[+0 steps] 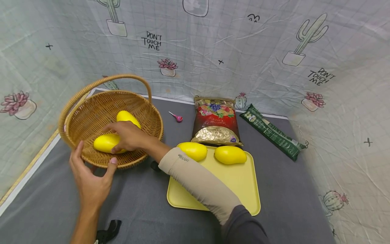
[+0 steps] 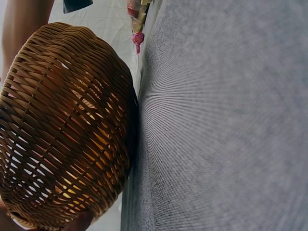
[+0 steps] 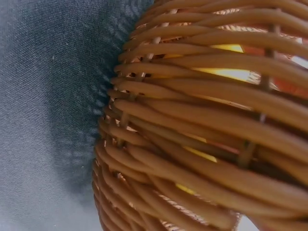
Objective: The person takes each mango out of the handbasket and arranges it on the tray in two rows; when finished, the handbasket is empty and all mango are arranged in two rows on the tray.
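Note:
A wicker basket (image 1: 106, 101) with a tall arched handle stands on the left of the grey table. My right hand (image 1: 129, 135) reaches over its rim and grips a yellow mango (image 1: 105, 143), thumb on the near side and fingers over the far side. Behind that hand a second mango (image 1: 126, 117) lies in the basket, partly covered. My left hand (image 1: 91, 183) holds the basket's near rim between thumb and fingers. From the left wrist view, fingertips (image 2: 79, 222) show against the woven wall. Yellow shows through the weave in the right wrist view.
A yellow tray (image 1: 228, 179) carries two more mangoes (image 1: 230, 155) under and beside my right forearm. Behind it lie a red and gold candy bag (image 1: 216, 118), a pink lollipop (image 1: 178, 118) and a long green packet (image 1: 271, 132). A printed cloth (image 1: 213, 44) hangs along the back.

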The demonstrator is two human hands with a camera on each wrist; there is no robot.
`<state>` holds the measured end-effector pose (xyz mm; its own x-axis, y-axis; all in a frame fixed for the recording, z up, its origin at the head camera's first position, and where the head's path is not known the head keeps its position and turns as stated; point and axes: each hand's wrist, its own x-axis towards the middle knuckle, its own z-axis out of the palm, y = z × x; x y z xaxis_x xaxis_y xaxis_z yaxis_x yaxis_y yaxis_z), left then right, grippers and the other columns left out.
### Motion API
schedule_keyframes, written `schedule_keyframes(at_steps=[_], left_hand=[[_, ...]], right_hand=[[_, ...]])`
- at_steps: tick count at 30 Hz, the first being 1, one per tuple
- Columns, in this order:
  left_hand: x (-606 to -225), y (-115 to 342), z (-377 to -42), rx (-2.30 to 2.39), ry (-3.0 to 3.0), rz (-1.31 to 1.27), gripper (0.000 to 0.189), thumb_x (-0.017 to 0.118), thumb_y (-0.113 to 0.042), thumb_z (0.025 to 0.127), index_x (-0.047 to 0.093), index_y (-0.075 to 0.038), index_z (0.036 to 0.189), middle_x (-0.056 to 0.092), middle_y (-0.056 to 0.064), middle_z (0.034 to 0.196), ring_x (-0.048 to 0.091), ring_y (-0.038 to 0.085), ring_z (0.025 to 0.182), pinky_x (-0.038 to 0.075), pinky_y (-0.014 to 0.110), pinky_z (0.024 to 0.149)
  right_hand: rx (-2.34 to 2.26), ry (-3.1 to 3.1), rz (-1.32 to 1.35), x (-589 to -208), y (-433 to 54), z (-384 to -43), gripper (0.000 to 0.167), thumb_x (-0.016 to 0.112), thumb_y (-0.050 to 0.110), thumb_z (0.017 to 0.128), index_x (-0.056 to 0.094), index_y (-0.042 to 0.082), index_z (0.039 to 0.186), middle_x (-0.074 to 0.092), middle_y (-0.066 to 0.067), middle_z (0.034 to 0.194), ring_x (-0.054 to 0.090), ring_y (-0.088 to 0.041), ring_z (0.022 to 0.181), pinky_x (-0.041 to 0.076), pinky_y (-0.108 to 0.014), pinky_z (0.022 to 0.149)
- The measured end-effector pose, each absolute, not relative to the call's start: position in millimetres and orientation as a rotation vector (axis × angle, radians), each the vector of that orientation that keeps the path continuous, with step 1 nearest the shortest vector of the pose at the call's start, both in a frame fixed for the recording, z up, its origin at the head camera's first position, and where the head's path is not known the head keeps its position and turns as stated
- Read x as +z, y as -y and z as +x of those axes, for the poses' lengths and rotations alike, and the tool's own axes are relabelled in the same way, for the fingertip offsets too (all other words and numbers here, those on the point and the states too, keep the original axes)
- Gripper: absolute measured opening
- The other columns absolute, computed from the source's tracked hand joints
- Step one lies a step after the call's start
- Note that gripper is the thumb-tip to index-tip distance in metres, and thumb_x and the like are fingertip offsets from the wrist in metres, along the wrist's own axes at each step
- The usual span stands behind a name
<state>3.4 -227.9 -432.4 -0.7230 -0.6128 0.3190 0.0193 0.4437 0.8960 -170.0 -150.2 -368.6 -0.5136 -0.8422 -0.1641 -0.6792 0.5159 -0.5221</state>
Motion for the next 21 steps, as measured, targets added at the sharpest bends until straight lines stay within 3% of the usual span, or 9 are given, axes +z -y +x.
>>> schedule_keyframes(at_steps=[21], left_hand=[[-433.4, 228.7, 3.6, -1.316, 2.062, 0.488, 0.096, 0.082, -0.016, 0.088, 0.028, -0.031, 0.166, 0.024, -0.003, 0.17, 0.032, 0.024, 0.154, 0.042, 0.049, 0.114]], right_hand=[[-0.47, -2.414, -1.33, -367.2, 151.5, -169.2, 0.075, 0.088, 0.034, 0.088, 0.054, 0.03, 0.155, 0.059, 0.015, 0.152, 0.054, -0.002, 0.133, 0.039, -0.016, 0.107]])
